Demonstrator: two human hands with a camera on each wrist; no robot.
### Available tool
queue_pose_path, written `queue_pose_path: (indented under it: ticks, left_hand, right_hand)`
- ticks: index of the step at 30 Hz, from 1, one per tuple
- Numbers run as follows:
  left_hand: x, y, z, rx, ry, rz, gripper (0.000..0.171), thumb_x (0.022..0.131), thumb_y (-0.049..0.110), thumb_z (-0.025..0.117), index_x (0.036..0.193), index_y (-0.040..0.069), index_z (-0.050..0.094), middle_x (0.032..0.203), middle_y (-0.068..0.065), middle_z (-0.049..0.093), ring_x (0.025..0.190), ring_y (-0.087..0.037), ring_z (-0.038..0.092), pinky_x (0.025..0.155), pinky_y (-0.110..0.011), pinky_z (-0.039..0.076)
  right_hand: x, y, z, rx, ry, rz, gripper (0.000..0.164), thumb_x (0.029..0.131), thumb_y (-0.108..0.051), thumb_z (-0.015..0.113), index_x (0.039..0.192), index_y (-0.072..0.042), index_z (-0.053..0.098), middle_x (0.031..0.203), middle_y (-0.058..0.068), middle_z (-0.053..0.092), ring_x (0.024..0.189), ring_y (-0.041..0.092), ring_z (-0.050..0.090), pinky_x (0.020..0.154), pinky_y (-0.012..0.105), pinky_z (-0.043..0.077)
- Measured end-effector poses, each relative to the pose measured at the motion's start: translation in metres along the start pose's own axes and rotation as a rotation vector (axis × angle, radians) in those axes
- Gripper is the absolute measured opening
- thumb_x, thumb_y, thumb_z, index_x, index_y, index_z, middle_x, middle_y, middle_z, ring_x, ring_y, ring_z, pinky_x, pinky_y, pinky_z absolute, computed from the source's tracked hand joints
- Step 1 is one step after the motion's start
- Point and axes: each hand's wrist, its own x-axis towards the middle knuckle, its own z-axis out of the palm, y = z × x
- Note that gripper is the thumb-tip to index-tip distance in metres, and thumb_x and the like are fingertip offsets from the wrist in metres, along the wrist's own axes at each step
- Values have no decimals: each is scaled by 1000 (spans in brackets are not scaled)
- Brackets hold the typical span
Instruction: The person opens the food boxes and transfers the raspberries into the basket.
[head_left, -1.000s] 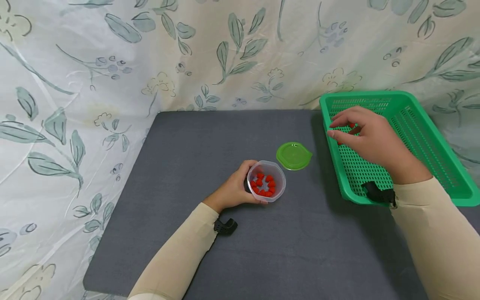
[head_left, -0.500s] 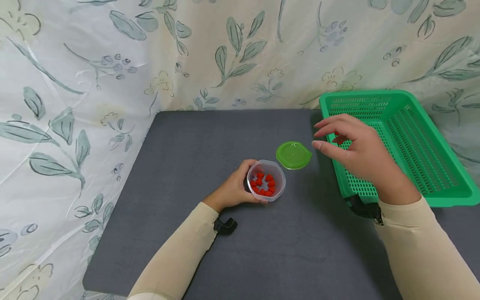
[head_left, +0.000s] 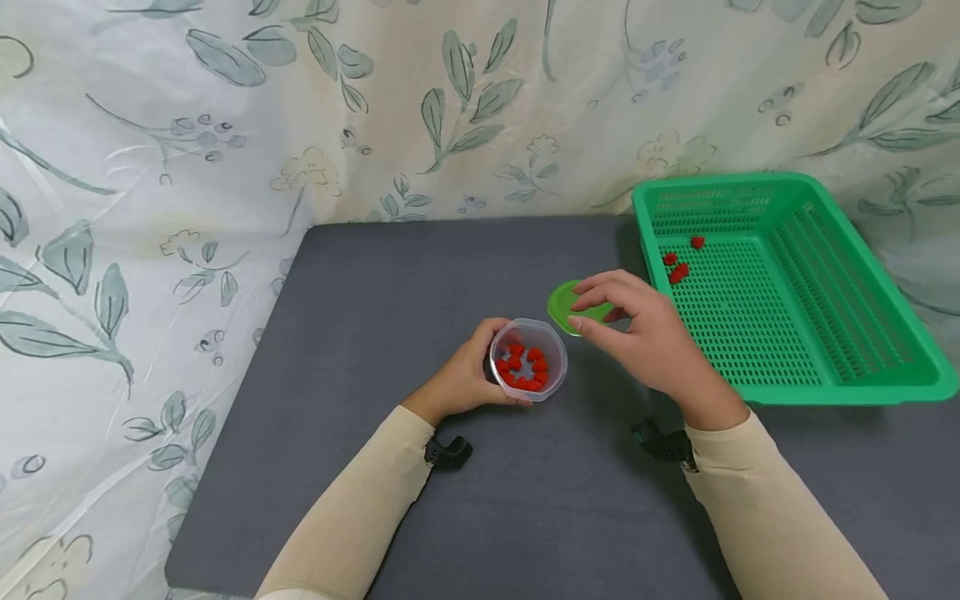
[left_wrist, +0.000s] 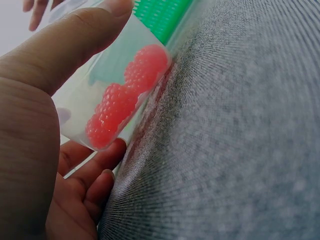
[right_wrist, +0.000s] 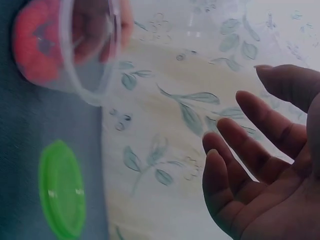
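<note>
My left hand (head_left: 465, 373) grips a clear plastic tub (head_left: 561, 367) from its left side, the thumb and fingers curled round it. Inside lie several red raspberries (head_left: 515, 363), gathered near its bottom; the left wrist view shows the raspberries (left_wrist: 117, 107) through the wall, with the tub on the table. The right hand (head_left: 643, 335) is above the table just right of the tub, its fingers spread and slightly bent. Nothing shows between the fingers (right_wrist: 267, 122) in the right wrist view. Beneath that hand the green lid (head_left: 561, 307) lies partly hidden.
A green slotted basket (head_left: 847, 393) stands at the right of the dark table (head_left: 390, 275). In its left part lie several more raspberries (head_left: 678, 272). A leaf-patterned curtain (head_left: 450, 100) hangs behind and to the left of the table.
The right hand has moved left from over the basket to above the green lid, uncovering the raspberries in the basket. The left hand stays on the tub.
</note>
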Motion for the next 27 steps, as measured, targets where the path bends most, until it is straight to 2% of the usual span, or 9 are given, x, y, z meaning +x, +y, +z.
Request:
queue_pose_path:
  ticks: [2, 6, 9, 12, 16, 20, 22, 27]
  left_hand:
    - [0, -1, 0, -1, 1, 7, 100, 76, 11, 103, 154, 8, 41, 144, -8, 58, 130, -17, 56, 112, -38, 47]
    - [0, -2, 1, -4, 3, 29, 100, 76, 12, 103, 155, 10, 41, 145, -6, 58, 131, -18, 56, 112, -40, 47]
    - [-2, -3, 1, -2, 8, 42, 100, 76, 11, 103, 155, 13, 42, 146, -3, 57, 131, -19, 56, 112, -40, 47]
    - [-3, -3, 1, 1, 8, 37, 100, 76, 11, 103, 155, 15, 41, 147, -1, 56, 132, -20, 56, 112, -40, 48]
    - [-4, -4, 2, 8, 5, 26, 101, 77, 9, 103, 156, 12, 40, 148, -6, 56, 132, -25, 56, 111, -44, 49]
    - [-4, -2, 4, 3, 13, 36, 101, 77, 3, 101, 156, 5, 39, 149, -16, 55, 132, -34, 56, 110, -53, 49]
    - [-4, 4, 5, -6, 19, 46, 99, 76, -1, 99, 155, 0, 39, 148, -21, 54, 131, -39, 55, 110, -58, 48]
    - [-5, 33, 3, -3, 12, 71, 94, 77, -5, 97, 151, -9, 39, 146, -29, 53, 130, -47, 54, 110, -61, 47]
  right_hand:
    - [0, 6, 7, -2, -8, 11, 11, 98, -5, 82, 108, -8, 79, 129, 0, 69, 115, 16, 63, 85, 32, 54]
    - [-1, 14, 22, -25, -41, 47, 9, 100, -8, 82, 108, -10, 79, 131, 3, 68, 112, 21, 66, 86, 44, 55]
    - [-2, 21, 34, -34, -58, 74, 7, 100, -10, 82, 106, -9, 79, 133, 9, 67, 117, 27, 64, 88, 55, 55]
    - [-4, 27, 47, -38, -68, 104, 7, 99, -10, 83, 104, -10, 78, 137, 14, 64, 125, 31, 60, 89, 60, 55]
    - [-9, 33, 64, -13, -90, 132, 9, 97, -8, 84, 103, -10, 78, 144, 19, 58, 130, 35, 56, 90, 57, 56]
    - [-12, 36, 78, -5, -118, 156, 9, 96, -8, 85, 101, -10, 78, 149, 21, 53, 137, 37, 51, 93, 52, 58]
    - [-12, 37, 83, -15, -125, 168, 9, 96, -9, 85, 101, -9, 78, 149, 21, 52, 138, 38, 49, 94, 52, 58]
    - [-13, 39, 91, -42, -134, 188, 12, 94, -11, 87, 101, -9, 78, 147, 18, 53, 135, 38, 51, 94, 52, 59]
